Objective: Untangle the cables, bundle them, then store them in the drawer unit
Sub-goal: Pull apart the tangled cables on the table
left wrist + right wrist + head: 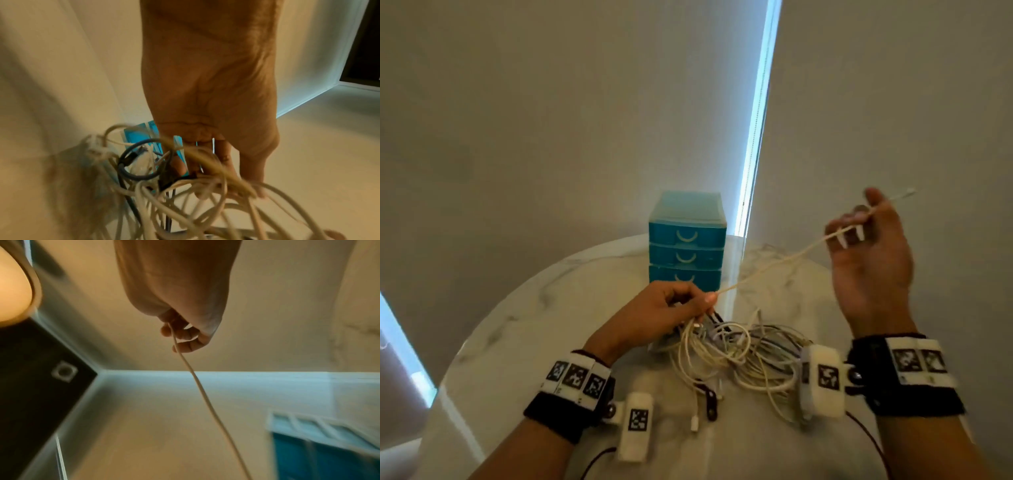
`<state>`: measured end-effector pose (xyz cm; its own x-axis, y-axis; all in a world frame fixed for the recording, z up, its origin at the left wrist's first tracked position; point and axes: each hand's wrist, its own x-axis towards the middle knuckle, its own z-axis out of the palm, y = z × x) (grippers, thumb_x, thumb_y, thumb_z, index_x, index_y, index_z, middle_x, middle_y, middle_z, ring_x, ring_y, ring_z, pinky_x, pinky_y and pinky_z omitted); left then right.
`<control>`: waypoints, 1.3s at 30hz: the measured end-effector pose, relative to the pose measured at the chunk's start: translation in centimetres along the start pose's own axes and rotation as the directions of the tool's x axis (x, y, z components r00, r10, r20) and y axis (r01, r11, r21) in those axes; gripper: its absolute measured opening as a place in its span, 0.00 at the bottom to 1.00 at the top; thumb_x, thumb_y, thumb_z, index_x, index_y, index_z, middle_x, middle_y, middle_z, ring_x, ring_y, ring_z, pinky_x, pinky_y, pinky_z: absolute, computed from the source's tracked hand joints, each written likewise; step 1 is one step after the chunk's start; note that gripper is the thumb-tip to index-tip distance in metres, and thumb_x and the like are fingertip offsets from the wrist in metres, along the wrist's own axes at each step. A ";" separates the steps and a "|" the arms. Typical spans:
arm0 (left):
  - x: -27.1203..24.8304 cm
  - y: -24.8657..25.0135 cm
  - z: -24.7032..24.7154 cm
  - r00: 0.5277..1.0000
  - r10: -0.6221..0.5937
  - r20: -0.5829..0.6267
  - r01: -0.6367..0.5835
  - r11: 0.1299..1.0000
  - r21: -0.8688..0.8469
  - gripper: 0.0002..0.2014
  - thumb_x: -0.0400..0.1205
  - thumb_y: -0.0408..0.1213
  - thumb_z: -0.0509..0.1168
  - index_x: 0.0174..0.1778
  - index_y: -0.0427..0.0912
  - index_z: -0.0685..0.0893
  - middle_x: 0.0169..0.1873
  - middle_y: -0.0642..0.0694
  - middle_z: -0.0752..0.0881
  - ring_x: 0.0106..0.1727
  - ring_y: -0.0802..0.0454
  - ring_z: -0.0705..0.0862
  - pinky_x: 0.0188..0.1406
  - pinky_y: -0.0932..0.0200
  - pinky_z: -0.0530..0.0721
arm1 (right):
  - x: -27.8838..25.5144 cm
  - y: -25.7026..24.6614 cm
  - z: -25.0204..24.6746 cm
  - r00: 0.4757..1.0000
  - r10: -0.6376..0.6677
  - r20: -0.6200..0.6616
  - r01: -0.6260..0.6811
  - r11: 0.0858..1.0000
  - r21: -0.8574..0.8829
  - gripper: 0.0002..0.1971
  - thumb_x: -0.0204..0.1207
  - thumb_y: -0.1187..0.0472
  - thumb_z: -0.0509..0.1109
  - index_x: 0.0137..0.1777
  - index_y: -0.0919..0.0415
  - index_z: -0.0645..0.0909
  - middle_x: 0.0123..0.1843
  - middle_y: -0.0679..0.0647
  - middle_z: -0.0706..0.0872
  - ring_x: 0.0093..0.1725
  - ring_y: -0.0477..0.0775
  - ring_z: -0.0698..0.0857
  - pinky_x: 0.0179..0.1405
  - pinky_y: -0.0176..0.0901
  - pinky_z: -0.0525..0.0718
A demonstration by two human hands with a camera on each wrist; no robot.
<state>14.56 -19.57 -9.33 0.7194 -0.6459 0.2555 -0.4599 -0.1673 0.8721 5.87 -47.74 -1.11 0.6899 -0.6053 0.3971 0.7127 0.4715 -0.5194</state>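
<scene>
A tangle of white and grey cables (743,353) lies on the round marble table (524,342). My left hand (671,308) grips the top of the tangle just in front of the blue drawer unit (686,240), whose three drawers look closed. One cream cable (774,265) runs taut from the left hand up to my right hand (859,233), raised at the right, which pinches it near the end; the plug tip (909,192) sticks out past the fingers. The wrist views show the cable tangle (185,203) under my left hand (216,162) and the single cream cable (203,394) leaving my right hand (180,332).
A loose white plug end (694,425) and a dark strap (710,399) lie near the table's front. The wall and a bright window slit (756,120) stand behind the drawer unit. Bare tabletop lies to the left of the tangle.
</scene>
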 end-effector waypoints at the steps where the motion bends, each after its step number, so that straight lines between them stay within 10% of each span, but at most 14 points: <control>1: -0.1 0.0 -0.2 1.000 -0.002 -0.007 0.002 1.000 0.030 0.17 0.85 0.60 0.71 0.48 0.50 0.95 0.46 0.44 0.95 0.48 0.41 0.92 0.54 0.44 0.91 | 0.4 -1.6 -0.3 0.999 -0.053 0.001 0.053 0.993 0.103 0.08 0.91 0.61 0.67 0.66 0.59 0.83 0.42 0.50 0.83 0.39 0.46 0.83 0.51 0.42 0.85; 4: -0.1 0.0 -0.6 0.993 0.003 -0.117 -0.005 1.000 -0.012 0.18 0.85 0.59 0.73 0.44 0.47 0.92 0.41 0.41 0.93 0.39 0.49 0.89 0.46 0.50 0.89 | 0.1 -2.6 -1.1 0.999 -0.037 0.013 0.035 0.991 0.131 0.07 0.90 0.59 0.68 0.64 0.57 0.81 0.44 0.50 0.84 0.43 0.48 0.83 0.50 0.38 0.84; 7: -0.1 0.4 -0.7 0.951 0.008 -0.309 -0.044 0.993 -0.108 0.15 0.87 0.53 0.73 0.44 0.44 0.91 0.39 0.44 0.92 0.36 0.58 0.86 0.38 0.63 0.84 | -0.9 1.2 -0.7 0.976 0.212 0.049 -0.198 0.959 -0.204 0.07 0.92 0.57 0.63 0.60 0.57 0.82 0.38 0.48 0.78 0.34 0.46 0.74 0.28 0.33 0.74; 11: 0.2 0.8 -1.2 0.847 0.038 -0.530 -0.140 0.978 -0.154 0.13 0.86 0.50 0.75 0.46 0.42 0.92 0.47 0.47 0.93 0.49 0.59 0.88 0.43 0.70 0.85 | -3.9 4.4 1.5 0.883 0.444 0.153 -0.214 0.670 -0.711 0.24 0.82 0.42 0.75 0.61 0.65 0.87 0.30 0.47 0.69 0.29 0.47 0.66 0.27 0.38 0.66; 16: 0.2 1.4 -0.1 0.895 0.055 -0.443 -0.138 0.978 -0.158 0.12 0.85 0.52 0.75 0.46 0.47 0.93 0.43 0.47 0.94 0.44 0.55 0.90 0.44 0.62 0.87 | -7.3 6.3 4.2 0.864 0.470 0.180 -0.037 0.415 -0.909 0.22 0.80 0.33 0.72 0.49 0.52 0.95 0.20 0.38 0.81 0.23 0.34 0.80 0.27 0.25 0.75; 21: 0.1 1.1 0.1 0.969 0.049 -0.241 -0.081 0.989 -0.124 0.12 0.82 0.52 0.71 0.50 0.48 0.94 0.45 0.46 0.94 0.44 0.55 0.91 0.47 0.62 0.88 | -7.5 7.7 3.8 0.933 0.338 0.122 -0.111 0.592 -0.798 0.16 0.84 0.38 0.72 0.53 0.46 0.96 0.23 0.33 0.80 0.28 0.35 0.78 0.41 0.35 0.73; 25: 0.1 1.1 0.0 0.996 0.029 -0.084 -0.029 1.000 -0.007 0.12 0.86 0.55 0.71 0.62 0.60 0.93 0.57 0.57 0.94 0.57 0.55 0.91 0.62 0.55 0.90 | -5.1 5.7 4.1 0.984 0.175 0.038 -0.131 0.850 -0.510 0.16 0.77 0.43 0.80 0.54 0.54 0.95 0.27 0.43 0.70 0.31 0.45 0.64 0.36 0.42 0.66; 28: 0.0 1.1 0.2 0.999 0.042 0.019 -0.044 0.992 0.122 0.17 0.83 0.59 0.72 0.68 0.69 0.88 0.60 0.68 0.90 0.52 0.65 0.86 0.54 0.65 0.86 | -3.5 3.1 3.8 0.994 0.087 0.065 -0.071 0.975 -0.212 0.16 0.86 0.45 0.72 0.62 0.55 0.89 0.28 0.45 0.67 0.31 0.45 0.62 0.33 0.40 0.64; 33: -0.3 1.6 1.7 0.996 0.061 0.069 -0.070 0.988 0.139 0.15 0.88 0.58 0.65 0.66 0.60 0.90 0.52 0.62 0.92 0.49 0.67 0.88 0.50 0.69 0.82 | -3.8 3.7 3.1 0.988 0.127 0.091 -0.098 0.958 -0.271 0.18 0.91 0.45 0.64 0.71 0.54 0.86 0.38 0.50 0.81 0.32 0.43 0.71 0.33 0.35 0.69; 36: -0.3 1.8 1.1 0.995 0.089 -0.039 -0.086 0.993 0.086 0.15 0.91 0.55 0.64 0.57 0.53 0.94 0.49 0.53 0.94 0.52 0.56 0.92 0.58 0.51 0.90 | -3.9 4.1 3.3 0.981 0.166 0.103 -0.114 0.914 -0.388 0.18 0.90 0.46 0.67 0.72 0.55 0.85 0.46 0.53 0.91 0.33 0.45 0.77 0.34 0.37 0.73; 39: -0.1 1.8 0.2 0.975 0.077 -0.209 -0.063 0.995 0.074 0.15 0.90 0.56 0.67 0.53 0.52 0.95 0.47 0.51 0.95 0.51 0.52 0.93 0.62 0.39 0.91 | -5.2 4.8 3.1 0.925 0.325 0.196 -0.039 0.596 -0.802 0.29 0.74 0.29 0.78 0.67 0.47 0.87 0.50 0.48 0.94 0.41 0.46 0.89 0.38 0.41 0.87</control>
<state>13.52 -19.95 -7.92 0.7745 -0.4869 0.4038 -0.5418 -0.1810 0.8208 6.04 -40.35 -3.33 0.8947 -0.2808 0.3473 0.2958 -0.2101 -0.9319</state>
